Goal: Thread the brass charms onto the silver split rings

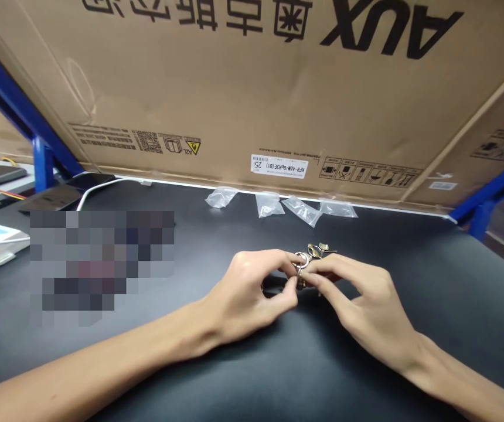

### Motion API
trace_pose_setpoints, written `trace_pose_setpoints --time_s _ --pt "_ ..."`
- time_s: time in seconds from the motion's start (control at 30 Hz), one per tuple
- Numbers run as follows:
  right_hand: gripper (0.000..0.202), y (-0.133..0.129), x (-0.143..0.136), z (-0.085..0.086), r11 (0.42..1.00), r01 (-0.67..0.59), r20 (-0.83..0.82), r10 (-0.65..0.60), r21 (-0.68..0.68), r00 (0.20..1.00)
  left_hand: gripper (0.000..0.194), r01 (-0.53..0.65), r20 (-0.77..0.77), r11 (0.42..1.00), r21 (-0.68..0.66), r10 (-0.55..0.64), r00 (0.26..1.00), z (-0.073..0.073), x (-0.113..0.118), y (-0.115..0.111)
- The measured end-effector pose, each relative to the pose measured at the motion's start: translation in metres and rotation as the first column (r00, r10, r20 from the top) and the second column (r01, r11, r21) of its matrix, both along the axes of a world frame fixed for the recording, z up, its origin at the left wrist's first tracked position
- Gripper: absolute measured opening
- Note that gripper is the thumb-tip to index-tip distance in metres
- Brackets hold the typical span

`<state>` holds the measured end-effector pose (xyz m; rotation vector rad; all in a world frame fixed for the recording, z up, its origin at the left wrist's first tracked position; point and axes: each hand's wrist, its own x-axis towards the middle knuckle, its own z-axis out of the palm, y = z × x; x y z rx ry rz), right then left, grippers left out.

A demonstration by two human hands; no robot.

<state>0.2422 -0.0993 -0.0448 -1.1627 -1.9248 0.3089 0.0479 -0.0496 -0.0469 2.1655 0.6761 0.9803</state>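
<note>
A silver key ring (302,259) is held up between my two hands just above the dark table. My left hand (256,290) pinches the ring from the left with thumb and forefinger. From the other side, my right hand (366,305) has its fingertips closed at the lower part of the ring, by a small gold-coloured piece (300,282). Gold-toned metal charms (316,251) hang off the ring and stick out beyond my right fingers. My fingers cover part of the ring and whatever joins it to the pieces.
Clear plastic bags (269,204) lie in a row at the back of the black table (217,375). Behind them stands a large cardboard box (217,88) between blue metal posts (43,164). A white cable (98,186) and a pixelated patch are on the left.
</note>
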Motion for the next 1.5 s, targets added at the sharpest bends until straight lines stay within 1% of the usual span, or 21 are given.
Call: trace_pose_setpoints --time_s 0.1,0.17,0.23,0.27,0.33,0.47,0.53,0.6,0.63,0.77,0.83,0.9,0.93,1.0,1.07,1.13,1.23,1.3,1.4,1.47,1.5 --pt "0.011 0.001 0.000 -0.001 0.998 0.003 0.029 -0.005 0.064 1.000 0.007 -0.006 0.002 0.992 -0.122 0.006 1.000 0.005 0.000 0.000" --pt "0.010 0.001 0.001 -0.001 0.997 0.020 0.044 -0.024 0.079 0.999 0.016 0.029 0.009 0.985 -0.168 -0.028 1.000 0.006 -0.001 0.001" --pt "0.010 0.001 0.003 -0.001 0.996 0.037 0.059 -0.042 0.083 0.997 0.026 0.057 0.003 0.991 -0.124 -0.057 0.998 0.007 -0.002 0.003" --pt "0.010 0.001 0.004 -0.001 0.996 0.035 0.065 -0.041 0.085 0.997 0.025 0.058 -0.011 0.995 -0.079 -0.059 0.998 0.007 -0.003 0.004" --pt "0.010 0.001 0.004 -0.001 0.995 0.008 0.083 -0.017 0.103 0.996 0.015 0.013 -0.055 0.999 -0.037 -0.015 0.998 0.006 -0.003 0.005" --pt "0.010 0.002 0.003 -0.002 0.984 -0.038 0.151 0.011 0.173 0.988 0.016 -0.099 -0.118 0.985 -0.141 0.082 0.990 0.004 -0.003 0.007" --pt "0.010 0.003 0.003 -0.002 0.980 -0.034 0.175 -0.001 0.196 0.985 0.018 -0.073 -0.167 0.997 -0.009 0.070 0.983 0.002 -0.004 0.008" --pt "0.009 0.003 0.004 -0.003 0.976 -0.028 0.179 -0.011 0.214 0.984 0.018 -0.046 -0.220 0.983 0.178 0.085 0.972 0.001 -0.004 0.009" --pt "0.009 0.003 0.005 -0.003 0.975 -0.025 0.182 -0.016 0.223 0.983 0.015 -0.057 -0.232 0.973 0.224 0.110 0.966 0.001 -0.004 0.010" --pt "0.009 0.003 0.007 -0.004 0.968 -0.031 0.225 -0.026 0.250 0.974 0.014 -0.177 -0.204 0.974 0.144 0.204 0.957 -0.001 -0.005 0.011" --pt "0.010 0.004 0.007 -0.005 0.964 -0.040 0.238 -0.025 0.263 0.971 0.016 -0.133 -0.190 0.963 0.233 0.179 0.965 -0.001 -0.006 0.012" --pt "0.009 0.005 0.008 -0.005 0.960 -0.044 0.247 -0.027 0.277 0.969 0.016 -0.045 -0.199 0.930 0.366 0.126 0.972 0.000 -0.007 0.014" --pt "0.010 0.005 0.008 -0.005 0.957 -0.048 0.256 -0.027 0.285 0.966 0.014 -0.026 -0.205 0.918 0.395 0.116 0.972 0.001 -0.008 0.015" --pt "0.011 0.006 0.009 -0.004 0.947 -0.067 0.287 -0.027 0.313 0.957 0.013 -0.073 -0.203 0.934 0.350 0.152 0.967 0.004 -0.008 0.015" --pt "0.012 0.006 0.010 -0.003 0.924 -0.099 0.339 -0.035 0.368 0.940 0.017 -0.168 -0.204 0.964 0.208 0.211 0.956 0.008 -0.007 0.013" --pt "0.011 0.007 0.010 -0.003 0.890 -0.134 0.398 -0.057 0.436 0.915 0.022 -0.224 -0.209 0.974 0.034 0.226 0.951 0.011 -0.005 0.010" --pt "0.011 0.007 0.010 -0.004 0.846 -0.176 0.464 -0.093 0.503 0.881 0.027 -0.230 -0.198 0.956 -0.182 0.194 0.961 0.013 -0.003 0.005" --pt "0.012 0.007 0.010 -0.005 0.826 -0.186 0.474 -0.109 0.532 0.874 0.029 -0.224 -0.182 0.940 -0.257 0.180 0.967 0.014 -0.003 0.004" --pt "0.014 0.007 0.011 -0.006 0.810 -0.186 0.465 -0.118 0.556 0.877 0.029 -0.229 -0.191 0.945 -0.234 0.186 0.964 0.014 -0.004 0.006" --pt "0.015 0.007 0.012 -0.005 0.815 -0.157 0.442 -0.132 0.558 0.887 0.028 -0.269 -0.248 0.954 -0.134 0.231 0.941 0.014 -0.006 0.012" --pt "0.016 0.007 0.014 -0.004 0.820 -0.132 0.425 -0.145 0.557 0.893 0.034 -0.290 -0.281 0.954 -0.078 0.258 0.924 0.015 -0.008 0.016"
